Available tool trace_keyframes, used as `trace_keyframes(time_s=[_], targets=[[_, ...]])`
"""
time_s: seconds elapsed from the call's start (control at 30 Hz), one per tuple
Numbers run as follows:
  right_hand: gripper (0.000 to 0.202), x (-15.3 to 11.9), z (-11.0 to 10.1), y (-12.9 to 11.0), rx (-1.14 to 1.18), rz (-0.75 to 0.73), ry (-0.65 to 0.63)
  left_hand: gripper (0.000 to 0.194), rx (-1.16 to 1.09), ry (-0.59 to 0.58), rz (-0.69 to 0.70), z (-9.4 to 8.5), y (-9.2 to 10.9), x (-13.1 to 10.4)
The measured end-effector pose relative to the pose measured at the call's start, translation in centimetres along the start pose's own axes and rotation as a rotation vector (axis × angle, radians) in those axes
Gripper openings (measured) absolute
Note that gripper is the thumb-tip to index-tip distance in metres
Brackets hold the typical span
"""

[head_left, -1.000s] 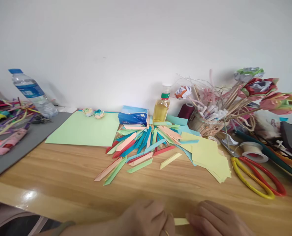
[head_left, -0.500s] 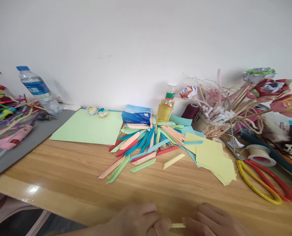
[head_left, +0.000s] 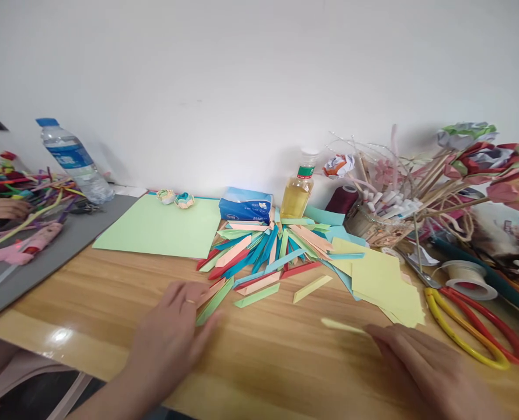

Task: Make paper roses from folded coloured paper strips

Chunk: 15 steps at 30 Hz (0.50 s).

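My right hand [head_left: 417,356] pinches one end of a narrow folded yellow paper strip [head_left: 342,325], held above the wood-look table [head_left: 259,361]. My left hand [head_left: 174,326], a ring on one finger, reaches over the near left end of the heap of folded paper strips [head_left: 255,251]. Its thumb is spread from the fingers, beside a green folded strip [head_left: 216,300]; whether the fingertips touch the strips I cannot tell. A single yellow folded strip [head_left: 312,289] lies between the heap and my right hand. Square yellow paper sheets [head_left: 379,280] lie nearby.
Scissors [head_left: 467,324] and a spool [head_left: 467,279] lie right, before a holder with paper flowers [head_left: 482,157]. A tissue pack [head_left: 246,205], oil-coloured bottle [head_left: 297,195] and green sheet [head_left: 158,227] stand or lie behind. Left are a water bottle [head_left: 73,160], glue gun [head_left: 23,248] and another person's hand [head_left: 3,209].
My hands have moved apart and away from me: the left to the strips, the right outward with the yellow strip. Another person's hand has appeared at the far left.
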State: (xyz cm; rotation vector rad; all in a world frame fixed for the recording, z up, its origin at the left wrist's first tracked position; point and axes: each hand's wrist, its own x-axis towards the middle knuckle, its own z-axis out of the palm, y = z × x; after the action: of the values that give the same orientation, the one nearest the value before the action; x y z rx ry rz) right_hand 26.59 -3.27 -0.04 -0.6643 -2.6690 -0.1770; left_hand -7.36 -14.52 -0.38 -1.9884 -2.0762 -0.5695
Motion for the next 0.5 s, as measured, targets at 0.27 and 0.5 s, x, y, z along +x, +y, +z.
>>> trace_keyframes(time_s=[0.27, 0.5], targets=[[0.024, 0.5, 1.9, 0.4, -0.126, 0.126, -0.001, 0.018, 0.047, -0.343, -0.253, 1.3, -0.9, 0.3], [0.020, 2.1, 2.7, -0.4, 0.080, 0.259, -0.008, 0.017, -0.047, -0.307, -0.217, 2.3, -0.8, 0.8]])
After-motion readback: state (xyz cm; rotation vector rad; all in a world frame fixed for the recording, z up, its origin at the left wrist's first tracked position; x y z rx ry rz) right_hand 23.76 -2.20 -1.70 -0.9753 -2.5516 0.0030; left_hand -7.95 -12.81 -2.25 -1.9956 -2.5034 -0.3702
